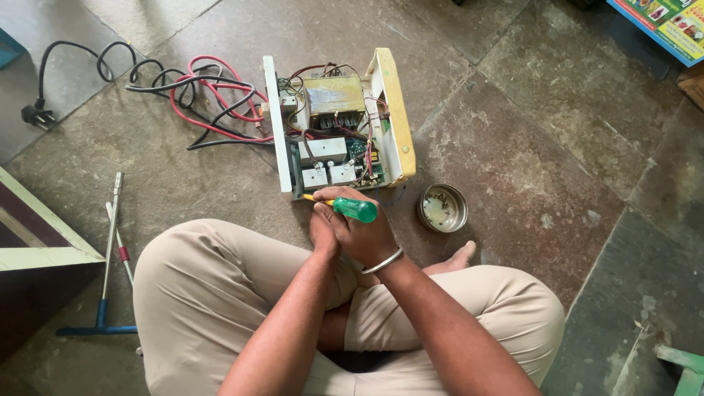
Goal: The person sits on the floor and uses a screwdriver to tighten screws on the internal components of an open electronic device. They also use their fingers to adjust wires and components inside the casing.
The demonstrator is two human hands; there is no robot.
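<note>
Green-handled screwdriver (350, 207) sits clenched in my right hand (363, 233), left hand (321, 229) wrapped alongside to steady it, tip just beyond my fingers (345, 220) at the open power unit (337, 125).

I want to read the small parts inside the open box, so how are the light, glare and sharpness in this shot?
Head view: soft, even daylight, faint shadows. The open box is sharp, with mild shine on its taped block. The green screwdriver in the clasped hands, right hand and left hand, glints slightly. The steel bowl reflects softly. Wide-angle edges bend a little.
</note>
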